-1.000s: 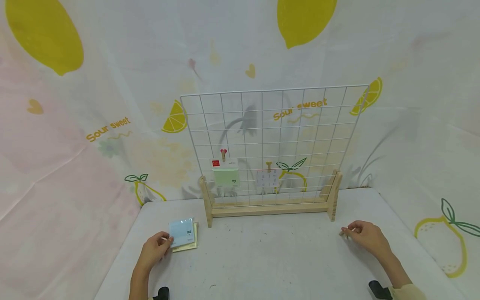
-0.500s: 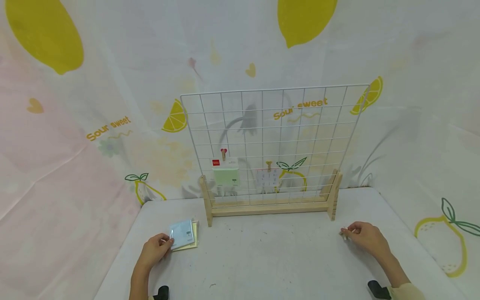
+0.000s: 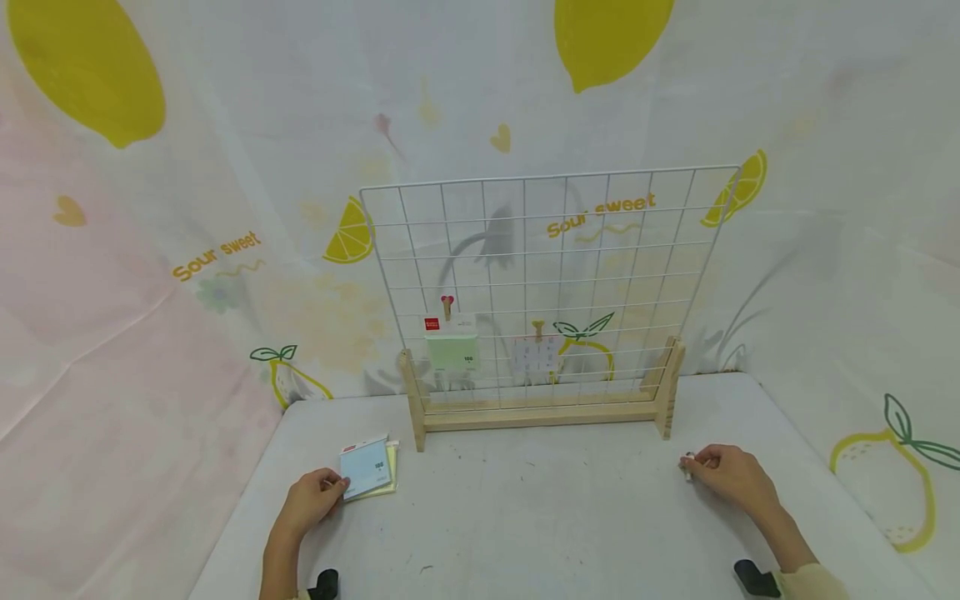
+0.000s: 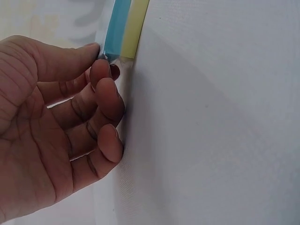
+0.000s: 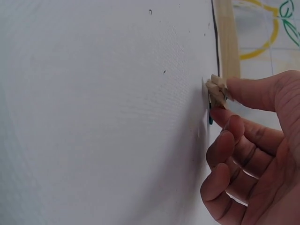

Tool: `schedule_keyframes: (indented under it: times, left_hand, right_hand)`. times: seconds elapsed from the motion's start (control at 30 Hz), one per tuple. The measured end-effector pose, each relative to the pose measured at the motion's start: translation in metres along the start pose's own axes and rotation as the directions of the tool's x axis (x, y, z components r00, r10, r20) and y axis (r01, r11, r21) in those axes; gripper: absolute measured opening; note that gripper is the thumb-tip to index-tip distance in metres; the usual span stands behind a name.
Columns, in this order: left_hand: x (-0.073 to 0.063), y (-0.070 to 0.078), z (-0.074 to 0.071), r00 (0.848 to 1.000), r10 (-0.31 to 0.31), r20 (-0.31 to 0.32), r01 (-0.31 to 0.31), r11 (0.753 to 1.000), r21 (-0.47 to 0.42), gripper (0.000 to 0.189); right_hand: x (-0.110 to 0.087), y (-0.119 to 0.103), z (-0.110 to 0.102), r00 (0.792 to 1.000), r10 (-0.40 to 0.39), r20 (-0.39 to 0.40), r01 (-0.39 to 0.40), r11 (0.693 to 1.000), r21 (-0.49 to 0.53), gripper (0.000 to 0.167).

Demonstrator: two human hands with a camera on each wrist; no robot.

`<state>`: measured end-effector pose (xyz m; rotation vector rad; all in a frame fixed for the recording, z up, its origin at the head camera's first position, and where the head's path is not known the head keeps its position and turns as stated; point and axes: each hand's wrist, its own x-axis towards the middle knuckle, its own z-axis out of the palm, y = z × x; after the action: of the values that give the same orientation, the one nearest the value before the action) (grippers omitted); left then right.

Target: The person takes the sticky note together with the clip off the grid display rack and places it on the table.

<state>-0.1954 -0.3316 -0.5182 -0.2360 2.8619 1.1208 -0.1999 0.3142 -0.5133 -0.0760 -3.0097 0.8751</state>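
Observation:
At the left of the table, my left hand (image 3: 309, 502) pinches the near corner of a wrapped blue sticky note pad (image 3: 365, 468) between thumb and fingertips. The blue pad is tilted and overlaps a yellow sticky note pad (image 3: 392, 482); the left wrist view catches both, blue (image 4: 117, 30) and yellow (image 4: 134, 30), edge-on. Far to the right, my right hand (image 3: 733, 479) holds a small wooden clothespin (image 5: 217, 91) between thumb and index finger, just at the tabletop. Something dark shows beneath that clothespin, too hidden to identify.
A white wire grid (image 3: 555, 250) stands in a wooden base (image 3: 540, 418) at the table's back. Clipped to it are a green sticky note pad (image 3: 452, 354) under a red-topped clothespin (image 3: 447, 307), and a pale patterned sheet (image 3: 536, 354) under a yellow-topped clothespin (image 3: 537, 328).
The blue pad has turned and tilted slightly in my left hand, so its red-and-white header now shows. The clothespin in my right hand has shifted a little; both hands stay nearly in place.

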Motion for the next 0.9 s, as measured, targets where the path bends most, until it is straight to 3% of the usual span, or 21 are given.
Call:
schedule_keyframes:
  times: [0.4, 0.7, 0.9]
  left_hand:
    - [0.0, 0.0, 0.0, 1.0, -0.019, 0.024, 0.019, 1.0, 0.019, 0.018]
    - [-0.001, 0.003, -0.004, 0.999, -0.012, 0.031, 0.009, 0.997, 0.08, 0.02]
    - [-0.003, 0.006, -0.006, 0.999, -0.025, 0.02, 0.023, 0.995, 0.099, 0.021]
  right_hand:
    - [-0.003, 0.0, -0.001, 1.0, 0.012, 0.013, -0.012, 1.0, -0.003, 0.042]
    - [-0.005, -0.005, -0.009, 0.998, 0.046, 0.045, -0.044, 0.998, -0.04, 0.048]
    - [-0.005, -0.011, -0.014, 0.999, 0.022, 0.043, -0.02, 0.999, -0.045, 0.053]
